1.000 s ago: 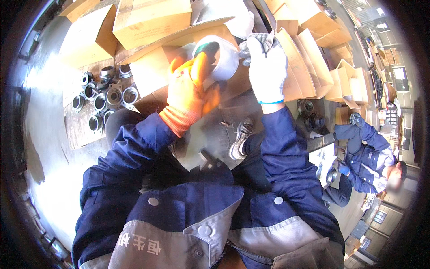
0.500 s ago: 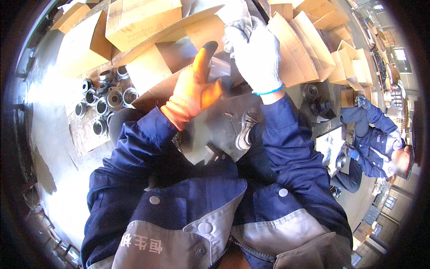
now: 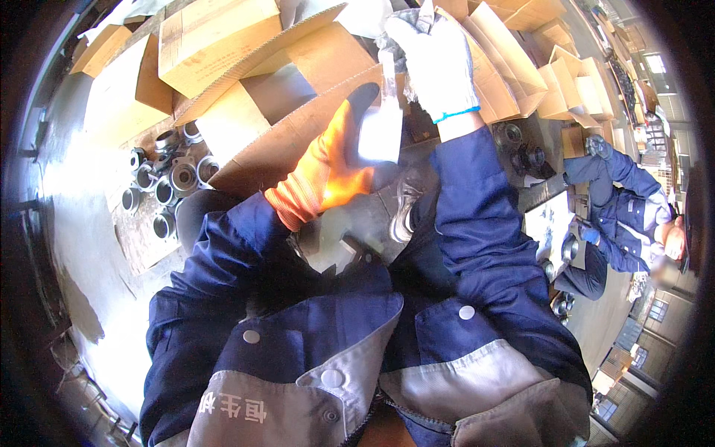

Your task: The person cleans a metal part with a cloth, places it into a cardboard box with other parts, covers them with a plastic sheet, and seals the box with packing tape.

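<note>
My left hand (image 3: 328, 164), in an orange glove with dark fingertips, curls round a glossy white piece (image 3: 380, 135) that looks like plastic; glare hides its exact kind. From its top a narrow see-through strip (image 3: 388, 74) runs up toward my right hand (image 3: 441, 71). That hand wears a white glove with grey fingertips and a blue cuff edge. Its fingers are closed in a pinch at the strip's upper end, where clear film (image 3: 365, 16) also shows. Just beyond my left hand is an open cardboard box (image 3: 257, 160), its flaps raised.
Several ring-shaped metal parts (image 3: 182, 175) lie on a board at the left. More cartons (image 3: 220, 41) stand at the back, others (image 3: 499, 63) to the right. A person (image 3: 625, 223) in blue works at the far right. My shoe (image 3: 406, 208) is below my hands.
My left hand has come slightly down and the white piece now stands more upright and plainer in it. My right hand has moved up and a little right, the strip stretching between them.
</note>
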The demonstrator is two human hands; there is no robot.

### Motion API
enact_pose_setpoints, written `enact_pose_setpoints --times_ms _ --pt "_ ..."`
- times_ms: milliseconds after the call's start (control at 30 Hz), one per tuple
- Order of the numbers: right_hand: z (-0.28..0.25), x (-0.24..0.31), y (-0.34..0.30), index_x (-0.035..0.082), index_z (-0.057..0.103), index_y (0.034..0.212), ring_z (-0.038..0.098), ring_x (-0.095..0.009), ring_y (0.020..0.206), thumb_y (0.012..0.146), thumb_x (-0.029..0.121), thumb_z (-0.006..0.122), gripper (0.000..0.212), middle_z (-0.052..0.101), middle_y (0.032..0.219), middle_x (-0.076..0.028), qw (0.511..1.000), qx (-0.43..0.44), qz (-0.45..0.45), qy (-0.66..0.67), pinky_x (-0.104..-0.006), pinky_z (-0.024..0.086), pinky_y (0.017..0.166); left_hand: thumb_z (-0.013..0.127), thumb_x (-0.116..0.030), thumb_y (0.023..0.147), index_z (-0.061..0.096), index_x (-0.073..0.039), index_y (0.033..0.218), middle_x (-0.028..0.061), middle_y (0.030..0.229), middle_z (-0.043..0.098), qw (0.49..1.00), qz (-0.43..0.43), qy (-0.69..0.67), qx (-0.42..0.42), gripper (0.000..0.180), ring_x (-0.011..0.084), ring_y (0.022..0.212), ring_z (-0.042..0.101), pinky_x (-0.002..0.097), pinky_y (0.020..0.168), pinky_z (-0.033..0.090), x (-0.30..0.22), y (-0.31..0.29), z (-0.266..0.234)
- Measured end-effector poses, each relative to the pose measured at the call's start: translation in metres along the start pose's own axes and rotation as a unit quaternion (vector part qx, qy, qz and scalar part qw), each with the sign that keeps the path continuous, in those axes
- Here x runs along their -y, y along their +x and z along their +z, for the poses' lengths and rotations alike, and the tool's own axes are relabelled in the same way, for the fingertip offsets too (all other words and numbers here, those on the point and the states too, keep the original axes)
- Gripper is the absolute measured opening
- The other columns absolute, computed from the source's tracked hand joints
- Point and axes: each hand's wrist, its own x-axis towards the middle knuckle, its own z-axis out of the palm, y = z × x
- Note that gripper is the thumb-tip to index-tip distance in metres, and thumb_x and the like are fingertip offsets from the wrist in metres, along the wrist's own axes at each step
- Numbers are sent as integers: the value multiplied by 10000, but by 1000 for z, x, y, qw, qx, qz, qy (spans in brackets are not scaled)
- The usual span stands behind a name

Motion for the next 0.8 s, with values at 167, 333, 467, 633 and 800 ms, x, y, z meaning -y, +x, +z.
enact_pose_setpoints --times_ms 167,333,467,633,800 --pt "9 5 -7 5 638 912 567 -111 645 913 113 598 116 601 715 -23 997 69 -7 34 -279 460 585 723 -91 787 242 17 1495 150 1371 475 988 -120 -96 -33 863 218 1254 458 346 1048 376 6 -8 11" --pt "16 12 -15 7 619 863 556 -112 617 911 73 590 87 590 680 -40 996 78 -38 -11 -287 460 572 705 -87 843 291 14 1475 136 1331 539 974 -212 -76 -23 763 221 1172 548 375 1022 428 16 -12 10" --pt "11 13 -18 -3 632 849 566 -127 615 905 82 592 109 596 661 -66 993 59 -84 -63 -294 458 563 713 -150 849 376 9 1422 115 1264 590 973 -219 -67 25 684 191 1135 565 353 996 441 20 -6 4" --pt "-2 3 3 -3 643 774 568 -131 574 882 119 602 169 606 655 -63 991 -41 -118 -44 -291 448 532 744 -127 807 395 -32 1406 52 1224 568 979 -155 -110 73 700 151 1136 530 328 995 428 -2 -8 19" --pt "-16 1 8 15 635 755 579 -121 620 877 120 614 162 619 684 -44 999 -30 -4 43 -253 448 557 733 -128 771 351 -13 1415 127 1299 522 989 -75 -108 69 758 219 1220 489 357 1039 388 0 -7 21"
